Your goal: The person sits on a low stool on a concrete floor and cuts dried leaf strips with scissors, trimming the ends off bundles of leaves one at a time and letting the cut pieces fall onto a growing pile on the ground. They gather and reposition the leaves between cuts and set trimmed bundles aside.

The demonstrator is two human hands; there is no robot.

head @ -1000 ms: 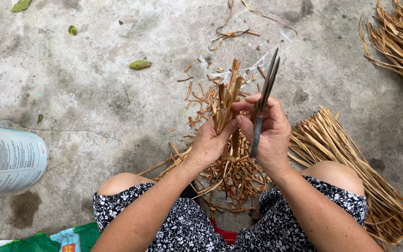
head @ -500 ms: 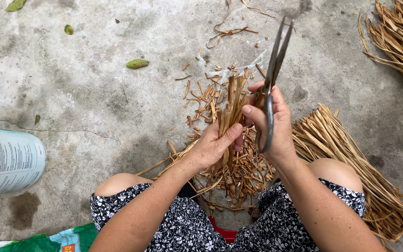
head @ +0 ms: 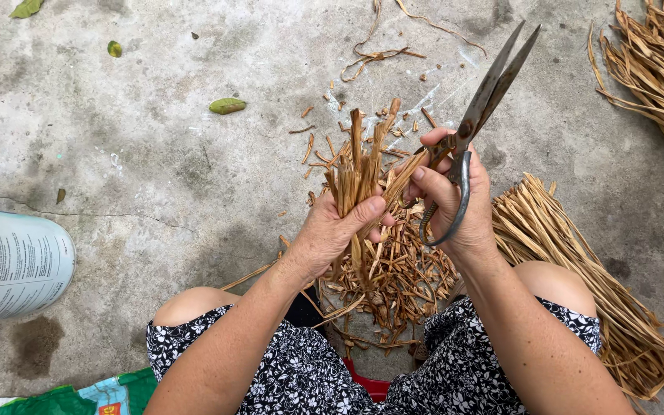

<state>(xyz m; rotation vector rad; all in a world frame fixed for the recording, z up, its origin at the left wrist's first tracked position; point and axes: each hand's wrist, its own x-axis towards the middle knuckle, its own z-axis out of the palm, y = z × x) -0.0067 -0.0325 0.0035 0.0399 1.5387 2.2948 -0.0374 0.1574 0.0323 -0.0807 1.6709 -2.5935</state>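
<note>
My left hand [head: 336,230] grips a small bundle of dry brown plant strips [head: 363,165], held upright with the cut ends pointing away from me. My right hand [head: 459,207] holds large metal scissors [head: 486,96] by the handle loops, blades nearly closed and pointing up to the right; its fingertips also touch the bundle. Below both hands a pile of cut strip pieces [head: 397,280] lies on the concrete between my knees.
A long sheaf of dry strips [head: 578,269] lies by my right knee, another sheaf [head: 655,73] at the top right. A white cylindrical container [head: 9,261] lies at the left. Green leaves [head: 227,105] dot the concrete floor. A green bag [head: 78,396] sits bottom left.
The scissors have swung from near vertical to tilt up and right. My hands shifted slightly, and the bundle stays in my left hand.
</note>
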